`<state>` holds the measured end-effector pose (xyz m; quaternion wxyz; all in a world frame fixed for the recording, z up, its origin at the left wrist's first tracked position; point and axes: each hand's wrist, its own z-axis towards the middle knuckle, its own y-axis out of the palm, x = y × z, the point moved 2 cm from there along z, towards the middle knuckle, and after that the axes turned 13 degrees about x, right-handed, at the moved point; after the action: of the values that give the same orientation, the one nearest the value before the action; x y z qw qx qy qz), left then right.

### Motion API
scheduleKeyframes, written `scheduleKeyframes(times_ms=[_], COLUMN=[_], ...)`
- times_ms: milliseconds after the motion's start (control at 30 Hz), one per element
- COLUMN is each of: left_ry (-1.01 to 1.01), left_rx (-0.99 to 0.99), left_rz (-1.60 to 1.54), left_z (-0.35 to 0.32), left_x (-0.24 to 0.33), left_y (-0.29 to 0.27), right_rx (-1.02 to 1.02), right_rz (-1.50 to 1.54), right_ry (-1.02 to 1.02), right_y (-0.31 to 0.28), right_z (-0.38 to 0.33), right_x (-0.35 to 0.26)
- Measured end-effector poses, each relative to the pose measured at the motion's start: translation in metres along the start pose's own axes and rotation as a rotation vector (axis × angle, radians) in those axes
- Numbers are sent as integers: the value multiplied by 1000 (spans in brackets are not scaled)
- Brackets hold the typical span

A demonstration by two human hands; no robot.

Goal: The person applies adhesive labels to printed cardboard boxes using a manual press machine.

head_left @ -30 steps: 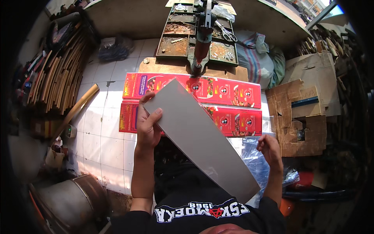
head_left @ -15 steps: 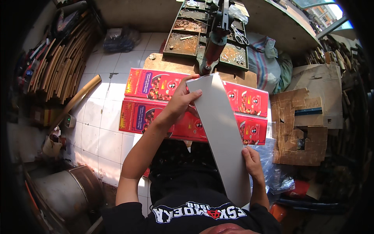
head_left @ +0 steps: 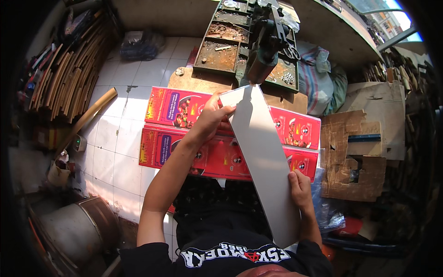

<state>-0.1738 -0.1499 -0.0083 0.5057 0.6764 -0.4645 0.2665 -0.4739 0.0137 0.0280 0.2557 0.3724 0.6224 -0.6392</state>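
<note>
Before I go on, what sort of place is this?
Probably a small workshop: a dark press-like machine stands beside a grimy compartmented tray of small parts, and many flat sheets are stacked at the left.

The grey panel (head_left: 265, 152) looks smooth, matt — red panels (head_left: 214, 161) glossy, far tray (head_left: 212, 59) rusty metal, right sheet (head_left: 333, 159) rough cardboard.

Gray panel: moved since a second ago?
Yes. The gray panel has shifted right at its far end: from left of the press's lower tip to right at it.
</note>
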Motion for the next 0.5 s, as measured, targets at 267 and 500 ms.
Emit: scheduleKeyframes(times_ms=[267, 500], left_ry=[40, 44], left_rx=[15, 21], left_rz=[-28, -36], left_z=[0, -1], left_x=[0, 1], left_y=[3, 4], right_rx=[-11, -15], right_rz=[-10, -7], right_ry=[21, 19], right_y=[1, 3], right_z=[7, 9], right_x=[-4, 6])
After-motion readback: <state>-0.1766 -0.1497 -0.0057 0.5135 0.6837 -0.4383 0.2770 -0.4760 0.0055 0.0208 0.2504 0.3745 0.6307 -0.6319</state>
